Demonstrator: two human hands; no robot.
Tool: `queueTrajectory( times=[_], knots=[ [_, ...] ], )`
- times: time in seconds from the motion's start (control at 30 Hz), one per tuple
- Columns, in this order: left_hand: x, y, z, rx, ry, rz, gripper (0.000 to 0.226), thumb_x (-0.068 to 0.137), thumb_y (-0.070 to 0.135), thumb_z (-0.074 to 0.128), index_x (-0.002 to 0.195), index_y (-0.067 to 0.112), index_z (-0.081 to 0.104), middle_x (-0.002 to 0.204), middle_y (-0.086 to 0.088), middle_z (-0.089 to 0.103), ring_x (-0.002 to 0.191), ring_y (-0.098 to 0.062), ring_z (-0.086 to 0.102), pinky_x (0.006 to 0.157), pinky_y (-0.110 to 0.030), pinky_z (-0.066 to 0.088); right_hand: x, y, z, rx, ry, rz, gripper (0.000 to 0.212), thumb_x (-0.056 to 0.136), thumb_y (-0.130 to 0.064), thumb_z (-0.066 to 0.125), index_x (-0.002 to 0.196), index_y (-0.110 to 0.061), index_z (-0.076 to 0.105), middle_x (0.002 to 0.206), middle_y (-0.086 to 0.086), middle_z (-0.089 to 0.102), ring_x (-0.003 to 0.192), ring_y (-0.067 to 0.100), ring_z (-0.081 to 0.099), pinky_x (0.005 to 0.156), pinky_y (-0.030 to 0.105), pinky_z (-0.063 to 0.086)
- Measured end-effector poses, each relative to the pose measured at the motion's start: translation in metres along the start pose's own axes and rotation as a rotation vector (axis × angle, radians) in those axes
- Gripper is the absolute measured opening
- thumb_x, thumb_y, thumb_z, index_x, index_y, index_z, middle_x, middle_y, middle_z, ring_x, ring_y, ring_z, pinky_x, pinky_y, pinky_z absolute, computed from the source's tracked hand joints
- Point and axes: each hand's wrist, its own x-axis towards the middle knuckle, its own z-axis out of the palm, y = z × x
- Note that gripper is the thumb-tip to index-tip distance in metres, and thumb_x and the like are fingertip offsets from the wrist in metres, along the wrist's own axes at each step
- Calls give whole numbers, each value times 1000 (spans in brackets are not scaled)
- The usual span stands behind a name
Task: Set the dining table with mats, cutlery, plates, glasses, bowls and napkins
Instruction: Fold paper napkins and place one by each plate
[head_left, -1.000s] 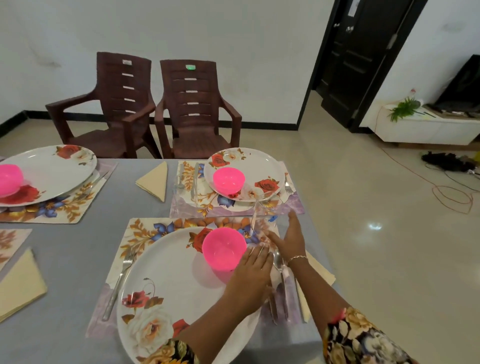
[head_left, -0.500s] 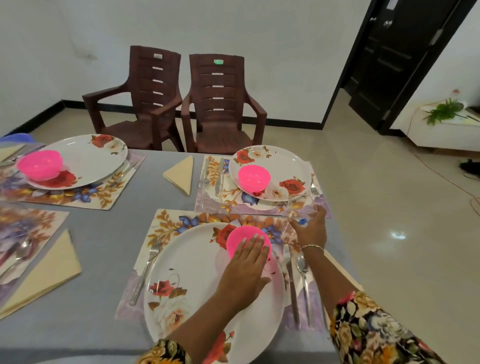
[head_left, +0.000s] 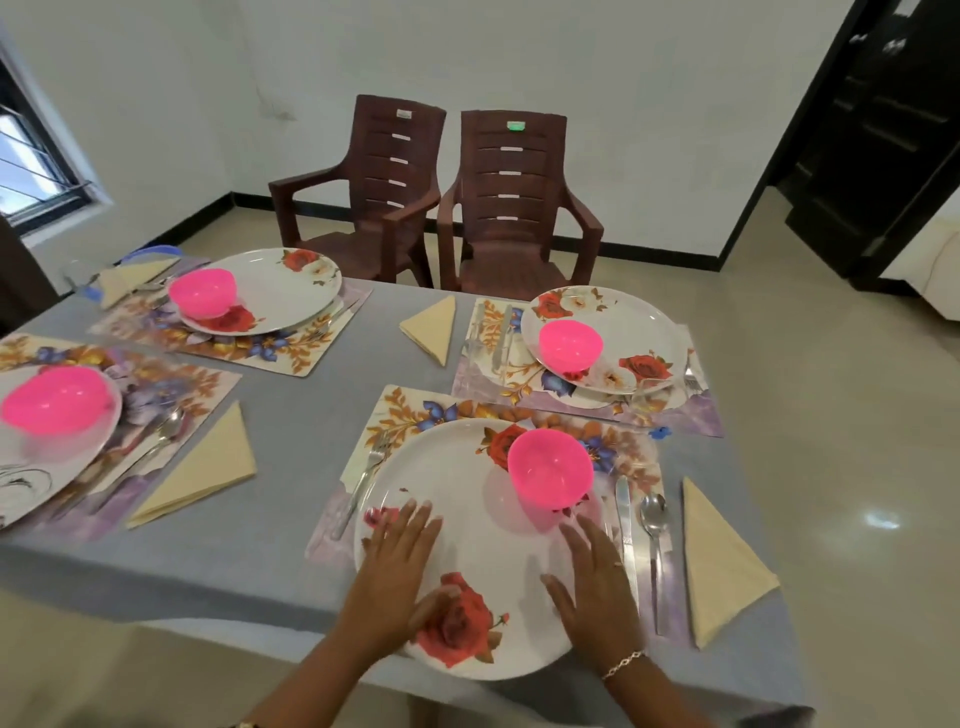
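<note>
The nearest setting has a white floral plate (head_left: 467, 514) on a floral mat (head_left: 415, 410), with a pink bowl (head_left: 550, 475) at the plate's far right. My left hand (head_left: 397, 577) lies flat and open over the plate's near left part. My right hand (head_left: 597, 587) lies flat over its near right rim, fingers spread, holding nothing. A fork (head_left: 363, 478) lies left of the plate. A knife (head_left: 626, 525) and a spoon (head_left: 654, 535) lie to its right. A folded cream napkin (head_left: 719, 566) sits right of them. A clear glass (head_left: 649, 400) stands behind the mat.
Three more settings with plates, pink bowls and cream napkins fill the grey table (head_left: 291, 395): far right (head_left: 618, 338), far left (head_left: 280, 286) and near left (head_left: 57, 400). Two brown plastic chairs (head_left: 509, 197) stand beyond the far edge. The table's near edge is just below my hands.
Both hands have pulled back from the pink bowl and the mat's far right corner to the plate's near part. The camera has moved back and turned left, showing more of the table.
</note>
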Motion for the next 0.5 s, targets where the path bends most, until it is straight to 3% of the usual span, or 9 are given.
queueTrajectory(
  times=[0.1,0.17,0.23,0.43,0.5],
  knots=[
    [-28,-10,5,14,-55,54,81,86,75,25,141,17,36,149,-4,35,140,-25,30,114,-41,12,-13,8,3,-140,-190,-38,71,87,-70,15,124,-17,45,126,15,58,119,28,47,93,45,47],
    [-37,-12,7,39,-84,116,94,78,82,29,145,16,30,155,-1,23,145,-19,12,112,-39,10,-21,13,5,-186,-267,-75,78,82,-76,18,126,-18,46,127,14,58,121,25,38,108,42,29],
    [-40,-13,7,91,-119,144,106,70,89,29,145,14,31,157,0,18,146,-17,3,112,-43,8,-26,15,3,-181,-325,-129,86,75,-84,24,128,-20,46,130,12,56,124,25,36,110,38,12],
    [-35,-11,3,120,-207,98,109,63,95,25,138,16,39,145,-3,35,147,-15,-2,111,-48,6,-28,21,-3,-222,-498,-212,89,67,-91,23,125,-27,46,128,3,59,124,21,36,109,43,8],
    [-32,-10,3,98,-229,86,107,65,94,24,137,16,40,144,-5,41,145,-18,10,111,-49,4,-25,21,-4,-214,-522,-190,85,69,-89,23,124,-28,46,127,3,60,123,21,40,109,42,9]
  ],
)
